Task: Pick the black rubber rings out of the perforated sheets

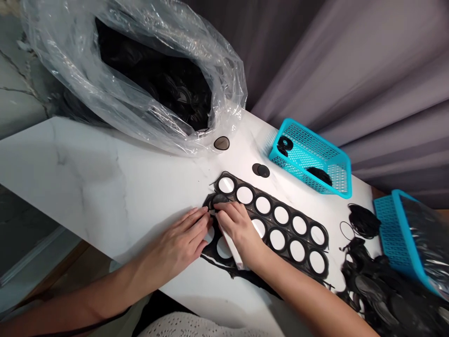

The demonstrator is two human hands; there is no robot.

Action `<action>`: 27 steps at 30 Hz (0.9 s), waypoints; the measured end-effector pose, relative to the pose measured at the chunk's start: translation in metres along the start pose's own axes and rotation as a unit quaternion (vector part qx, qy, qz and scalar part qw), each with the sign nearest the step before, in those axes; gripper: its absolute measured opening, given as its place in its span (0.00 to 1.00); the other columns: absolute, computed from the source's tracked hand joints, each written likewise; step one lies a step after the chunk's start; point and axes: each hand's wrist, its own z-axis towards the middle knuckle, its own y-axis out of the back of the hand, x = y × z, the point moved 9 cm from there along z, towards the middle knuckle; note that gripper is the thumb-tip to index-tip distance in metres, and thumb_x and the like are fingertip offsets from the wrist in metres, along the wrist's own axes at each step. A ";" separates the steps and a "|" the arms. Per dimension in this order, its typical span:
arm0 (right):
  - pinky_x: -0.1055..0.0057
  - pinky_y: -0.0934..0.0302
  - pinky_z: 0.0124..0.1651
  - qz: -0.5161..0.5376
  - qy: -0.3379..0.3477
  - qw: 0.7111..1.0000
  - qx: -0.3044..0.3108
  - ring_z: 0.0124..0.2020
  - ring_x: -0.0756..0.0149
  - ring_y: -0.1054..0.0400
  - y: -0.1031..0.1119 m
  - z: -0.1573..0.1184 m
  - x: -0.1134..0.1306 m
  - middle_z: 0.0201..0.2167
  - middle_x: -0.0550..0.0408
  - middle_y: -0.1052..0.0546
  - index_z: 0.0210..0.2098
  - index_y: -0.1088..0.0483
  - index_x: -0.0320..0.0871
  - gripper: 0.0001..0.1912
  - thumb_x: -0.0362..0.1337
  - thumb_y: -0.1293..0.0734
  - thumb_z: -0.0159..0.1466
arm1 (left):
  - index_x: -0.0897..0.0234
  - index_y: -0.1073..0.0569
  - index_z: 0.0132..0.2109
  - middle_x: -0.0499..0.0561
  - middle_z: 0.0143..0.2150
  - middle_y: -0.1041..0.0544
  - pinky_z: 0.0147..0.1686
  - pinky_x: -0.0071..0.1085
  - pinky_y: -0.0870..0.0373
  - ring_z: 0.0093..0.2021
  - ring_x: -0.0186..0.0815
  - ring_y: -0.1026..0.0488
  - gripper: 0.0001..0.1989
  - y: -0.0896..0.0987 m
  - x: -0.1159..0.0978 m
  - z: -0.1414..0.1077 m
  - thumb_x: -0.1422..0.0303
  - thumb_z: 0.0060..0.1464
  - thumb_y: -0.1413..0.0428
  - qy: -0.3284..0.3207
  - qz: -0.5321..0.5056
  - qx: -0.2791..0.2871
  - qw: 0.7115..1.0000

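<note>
A black sheet with rows of round punched holes (287, 229) lies on the white marble table (105, 178). Both hands rest on its near-left end. My left hand (182, 238) lies flat with fingertips at a dark round disc (219, 200) still in the sheet. My right hand (238, 229) presses on the sheet beside it, fingertips meeting the left ones at that disc. A white strip lies under my right palm. Neither hand clearly grips anything.
A big clear plastic bag (140, 70) of black parts stands at the back left. Two loose discs (221, 143) (261, 170) lie behind the sheet. A turquoise basket (312, 157) sits at the back right, another basket (410, 238) at the far right, black scraps (372, 281) beside it.
</note>
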 end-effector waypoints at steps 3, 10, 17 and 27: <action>0.61 0.34 0.44 0.071 -0.094 0.987 -0.110 0.41 0.59 0.29 0.032 0.005 -0.035 0.43 0.50 0.22 0.37 0.31 0.46 0.07 0.33 0.40 0.70 | 0.73 0.30 0.59 0.61 0.58 0.26 0.63 0.43 0.35 0.62 0.46 0.31 0.17 -0.003 0.001 -0.001 0.74 0.67 0.53 -0.006 -0.008 0.011 1.000; 0.65 0.38 0.41 0.168 -0.251 0.898 -0.321 0.37 0.60 0.29 0.128 -0.027 -0.135 0.37 0.52 0.21 0.30 0.34 0.46 0.11 0.43 0.33 0.65 | 0.68 0.26 0.53 0.56 0.49 0.22 0.57 0.44 0.33 0.52 0.43 0.27 0.13 0.012 0.016 0.018 0.72 0.68 0.53 -0.028 -0.067 0.019 0.997; 0.65 0.37 0.40 0.211 -0.257 0.893 -0.304 0.38 0.58 0.27 0.150 -0.075 -0.110 0.42 0.50 0.19 0.28 0.33 0.46 0.14 0.47 0.32 0.64 | 0.61 0.26 0.53 0.51 0.47 0.27 0.52 0.34 0.32 0.49 0.38 0.28 0.12 -0.026 0.040 0.139 0.69 0.64 0.45 0.029 -0.129 0.160 0.978; 0.60 0.36 0.43 -0.063 -0.434 0.739 -0.511 0.38 0.54 0.27 0.230 -0.348 -0.092 0.41 0.46 0.18 0.26 0.30 0.44 0.19 0.53 0.29 0.59 | 0.64 0.30 0.58 0.56 0.56 0.28 0.49 0.45 0.26 0.51 0.42 0.26 0.18 -0.106 0.067 0.265 0.62 0.65 0.43 0.166 -0.049 0.252 0.952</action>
